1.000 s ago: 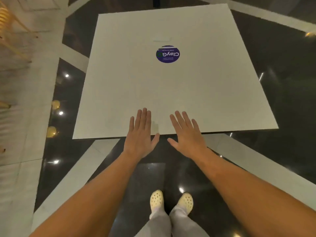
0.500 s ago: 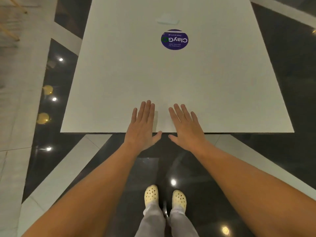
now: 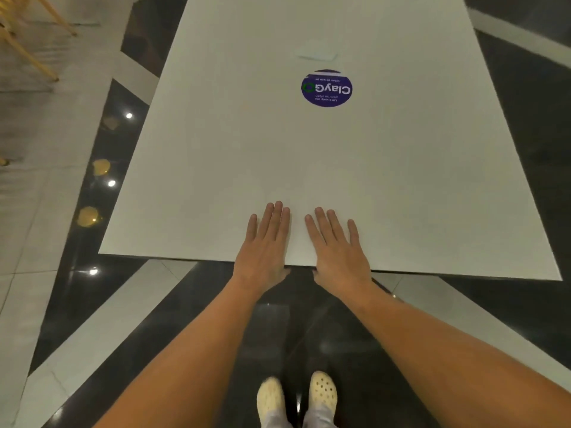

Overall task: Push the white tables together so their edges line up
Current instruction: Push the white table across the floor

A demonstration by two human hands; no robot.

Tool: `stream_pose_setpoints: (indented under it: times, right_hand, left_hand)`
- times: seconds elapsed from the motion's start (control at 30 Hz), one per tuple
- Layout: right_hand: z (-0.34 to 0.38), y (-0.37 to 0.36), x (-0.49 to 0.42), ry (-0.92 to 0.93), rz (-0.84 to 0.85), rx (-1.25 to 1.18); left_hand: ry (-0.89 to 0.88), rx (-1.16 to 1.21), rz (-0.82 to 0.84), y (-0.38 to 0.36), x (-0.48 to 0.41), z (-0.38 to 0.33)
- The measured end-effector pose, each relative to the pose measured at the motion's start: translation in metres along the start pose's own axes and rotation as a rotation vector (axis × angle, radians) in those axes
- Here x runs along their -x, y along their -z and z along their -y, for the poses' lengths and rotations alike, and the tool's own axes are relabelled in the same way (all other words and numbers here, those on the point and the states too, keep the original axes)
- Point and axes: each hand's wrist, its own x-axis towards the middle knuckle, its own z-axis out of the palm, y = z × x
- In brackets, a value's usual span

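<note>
Desk: white desk [image 3: 247, 168], one top in view, fills the upper middle of the head view; far edge runs out of frame at the top; near edge slants, its left corner higher in frame than its right corner; no second desk top in frame
Left hand: left hand [image 3: 265, 245] flat, palm down, on the desk top just inside the near edge; fingers straight and close together, pointing away from the person; thumb at or just under the desk edge, exact contact not resolvable
Right hand: right hand [image 3: 338, 245] flat, palm down, just beside the left hand, a narrow strip of desk top between them; fingers slightly spread; heel of the hand at the desk edge
Grip: neither hand closed on anything; both lie open on the surface
Arms: both forearms bare, reaching forward from the bottom corners of the frame
Sticker: round purple sticker [image 3: 326, 88] on the desk top beyond the hands, well apart from them; large print reads "ClayGo", upside down from this side; small print not legible
Pale patch: faint rectangular patch [image 3: 315, 54] just beyond the sticker; what it is, cannot tell
Feet: two cream perforated clogs [image 3: 323, 392] side by side on the floor below the hands
Floor: glossy dark floor [image 3: 509, 307] with pale bands and light reflections
Upper left: yellow chair legs [image 3: 37, 41], blurred
</note>
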Motion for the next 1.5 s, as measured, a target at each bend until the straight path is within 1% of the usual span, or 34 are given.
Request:
stream_pose_setpoints:
  times: [0.13, 0.33, 0.43, 0.5, 0.6, 0.8, 1.1, 1.2, 1.3, 1.5]
  right_hand:
    - [-0.003, -0.005, -0.002, -0.014, 0.011, 0.008]
    - [-0.003, -0.003, 0.001, 0.032, -0.004, 0.067]
    - [-0.003, 0.002, -0.002, 0.069, -0.098, 0.05]
    - [-0.003, 0.003, -0.012, 0.089, -0.134, 0.058]
    - [-0.008, 0.006, -0.03, 0.074, -0.114, 0.089]
    - [-0.034, 0.007, -0.055, 0.1, -0.179, 0.092]
    - [-0.061, 0.017, -0.084, 0.101, -0.134, 0.127]
    - [-0.068, 0.017, -0.092, 0.118, -0.096, 0.166]
    - [-0.071, 0.017, -0.093, 0.096, -0.071, 0.166]
    - [-0.072, 0.015, -0.101, 0.13, -0.184, 0.137]
  left_hand:
    - [-0.029, -0.007, -0.001, -0.005, -0.001, 0.004]
    - [-0.104, -0.005, -0.044, -0.009, 0.0, 0.008]
    - [-0.118, -0.013, -0.042, -0.008, -0.005, 0.012]
    - [-0.114, -0.028, -0.043, -0.006, -0.013, 0.017]
    - [-0.086, -0.025, -0.046, -0.002, -0.031, 0.02]
    - [-0.084, -0.055, -0.039, 0.002, -0.062, 0.014]
    - [-0.091, -0.086, -0.056, 0.007, -0.099, 0.01]
    - [-0.089, -0.088, -0.061, 0.011, -0.108, 0.008]
    - [-0.087, -0.069, -0.083, 0.011, -0.11, 0.005]
    - [-0.08, -0.115, -0.067, 0.012, -0.116, 0.008]
